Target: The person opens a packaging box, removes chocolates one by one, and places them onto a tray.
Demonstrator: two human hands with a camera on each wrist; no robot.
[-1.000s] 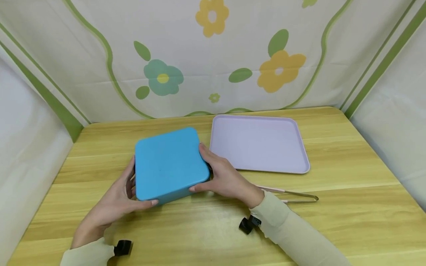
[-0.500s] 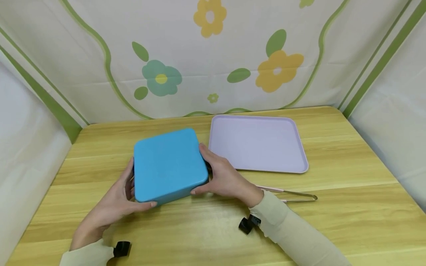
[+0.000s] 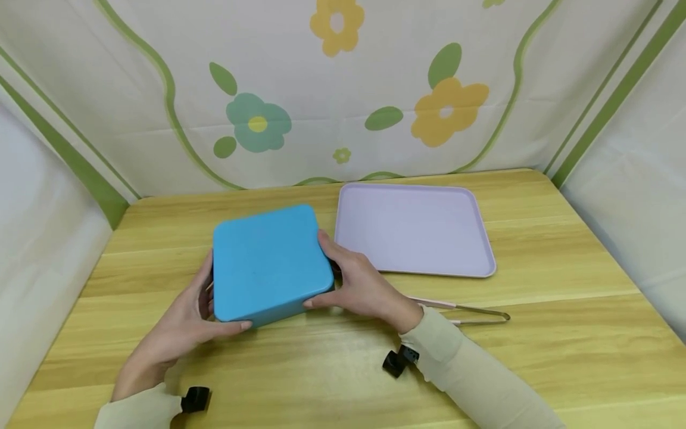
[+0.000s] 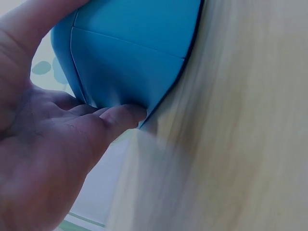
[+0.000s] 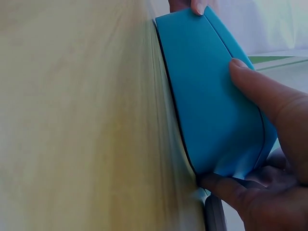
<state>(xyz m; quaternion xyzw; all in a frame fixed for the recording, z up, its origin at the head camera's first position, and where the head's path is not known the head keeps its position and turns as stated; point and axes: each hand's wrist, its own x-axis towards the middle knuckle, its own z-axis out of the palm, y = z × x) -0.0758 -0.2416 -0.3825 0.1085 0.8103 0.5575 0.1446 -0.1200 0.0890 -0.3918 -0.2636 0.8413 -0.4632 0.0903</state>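
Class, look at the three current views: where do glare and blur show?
Head view: mostly crisp, with a soft pale sheen on the table in front of the blue box; left wrist view: table smeared into soft streaks, cool tint; right wrist view: table blurred too, the box's edges clearer.

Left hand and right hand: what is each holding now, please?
Left hand: holding the blue box at its near left corner.
Right hand: holding the same blue box at its near right corner.

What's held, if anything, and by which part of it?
A blue squarish box with rounded corners: left grip round its near-left corner, right grip round its near-right corner.
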